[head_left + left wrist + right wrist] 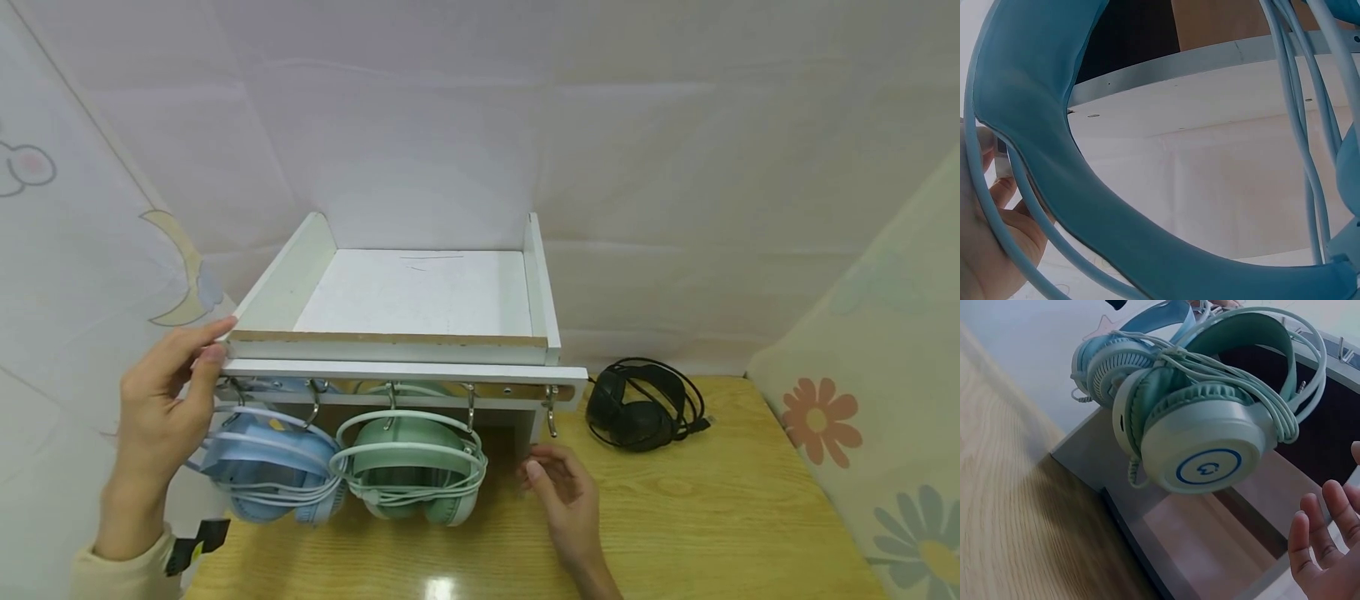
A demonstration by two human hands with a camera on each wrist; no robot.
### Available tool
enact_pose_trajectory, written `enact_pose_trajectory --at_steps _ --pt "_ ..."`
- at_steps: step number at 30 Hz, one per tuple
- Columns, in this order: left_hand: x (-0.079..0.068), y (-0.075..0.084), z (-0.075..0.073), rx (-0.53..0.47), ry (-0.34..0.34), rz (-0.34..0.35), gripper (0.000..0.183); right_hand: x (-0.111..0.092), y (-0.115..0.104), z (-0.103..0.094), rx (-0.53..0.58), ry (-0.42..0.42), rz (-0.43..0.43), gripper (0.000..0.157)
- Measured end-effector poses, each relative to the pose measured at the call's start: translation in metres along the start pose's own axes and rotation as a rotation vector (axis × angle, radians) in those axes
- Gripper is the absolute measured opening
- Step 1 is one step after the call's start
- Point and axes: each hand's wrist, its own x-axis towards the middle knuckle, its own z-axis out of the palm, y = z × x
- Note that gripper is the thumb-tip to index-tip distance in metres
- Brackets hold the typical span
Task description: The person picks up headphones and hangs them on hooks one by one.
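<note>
Shelf [420, 292] in left fingers [197, 336], headphones [408, 435] below

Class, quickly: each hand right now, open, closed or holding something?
Left hand: holding the white shelf by its corner.
Right hand: open, holding nothing.

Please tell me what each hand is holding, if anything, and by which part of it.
The left hand grips the white shelf at its front left corner. The right hand, near the shelf's right side, holds nothing.
</note>
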Motion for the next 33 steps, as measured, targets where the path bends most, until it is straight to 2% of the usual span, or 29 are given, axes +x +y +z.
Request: enact_pose_trajectory --at_steps 6,15,22,27,33 --pt "0.0 0.0 0.0 0.004 -0.002 -0.001 0.024 0.004 -0.002 -0.012 -0.039 0.026 0.002 0.015" --pt "0.0 0.001 -0.001 0.008 -0.009 -0.015 0.025 0.012 -0.009 -0.034 -0.109 0.158 0.133 0.018" --pt "0.0 0.001 -0.001 0.029 -0.016 -0.011 0.025 0.019 -0.009 -0.047 -0.139 0.226 0.132 0.022" --pt "-0.001 -0.002 -0.001 0.016 -0.005 -0.006 0.025 0.022 -0.007 -0.054 -0.158 0.237 0.124 0.027" --pt "-0.003 -0.007 -0.001 0.013 -0.006 -0.004 0.025 0.027 -0.009 -0.066 -0.218 0.283 0.152 0.025"
